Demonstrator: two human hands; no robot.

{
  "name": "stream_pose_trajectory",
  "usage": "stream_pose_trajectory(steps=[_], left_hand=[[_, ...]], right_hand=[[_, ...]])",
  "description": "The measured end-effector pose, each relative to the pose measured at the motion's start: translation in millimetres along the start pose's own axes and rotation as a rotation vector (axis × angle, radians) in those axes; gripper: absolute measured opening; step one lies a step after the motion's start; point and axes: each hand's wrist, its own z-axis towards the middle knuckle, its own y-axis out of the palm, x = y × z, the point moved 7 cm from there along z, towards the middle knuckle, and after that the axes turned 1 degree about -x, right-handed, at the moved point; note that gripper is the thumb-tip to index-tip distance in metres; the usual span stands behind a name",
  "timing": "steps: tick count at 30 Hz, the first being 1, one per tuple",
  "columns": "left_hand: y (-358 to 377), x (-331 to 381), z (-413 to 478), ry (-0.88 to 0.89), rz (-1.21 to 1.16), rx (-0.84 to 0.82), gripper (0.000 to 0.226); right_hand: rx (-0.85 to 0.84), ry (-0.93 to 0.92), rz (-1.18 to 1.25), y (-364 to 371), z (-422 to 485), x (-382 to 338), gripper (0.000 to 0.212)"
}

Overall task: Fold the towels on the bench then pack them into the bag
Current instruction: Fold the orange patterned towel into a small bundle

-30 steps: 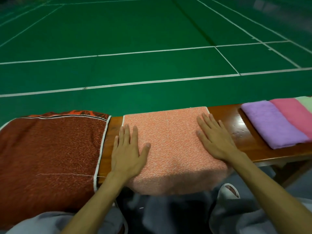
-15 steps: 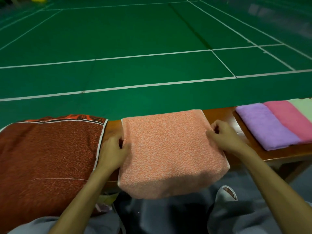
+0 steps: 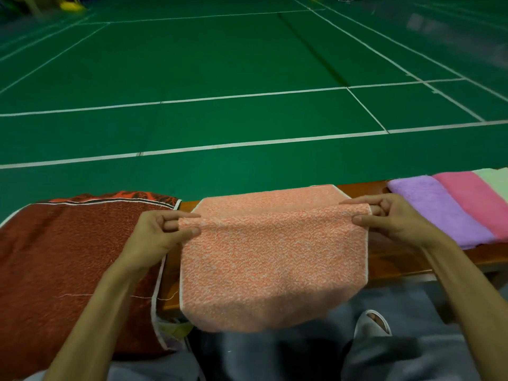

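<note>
A salmon-orange towel (image 3: 272, 259) lies across the wooden bench (image 3: 395, 259) in front of me, its near part hanging over the front edge. My left hand (image 3: 159, 235) pinches the towel's left edge and my right hand (image 3: 393, 218) pinches its right edge. Between the hands the cloth is raised into a ridge, with the far part still flat on the bench behind it. A dark red bag (image 3: 68, 268) with white piping lies on the bench just left of the towel.
Folded purple (image 3: 439, 213), pink (image 3: 475, 199) and pale green (image 3: 494, 180) towels lie side by side at the bench's right end. Green court floor (image 3: 220, 78) with white lines stretches beyond the bench. My grey-clad legs and a slipper (image 3: 373, 323) are below.
My hands went from pressing flat on the towel to pinching its side edges, then lifted the middle of the cloth up off the bench.
</note>
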Motion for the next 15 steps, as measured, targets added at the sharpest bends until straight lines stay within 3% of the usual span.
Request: stream_pose_trajectory(steps=[2,6,15], left_hand=[[-3,4,-1,0.028,0.031,0.052,0.027],[-6,9,-3,0.083,0.147,0.158,0.025],[-12,19,-4,0.193,0.411,0.283,0.015]], right_hand=[[0.034,-0.023,-0.068,-1,0,-1,0.078],[0.102,-0.093,-0.176,1,0,-6,0.031],[0.246,-0.171,-0.394,2,-6,-22,0.021]])
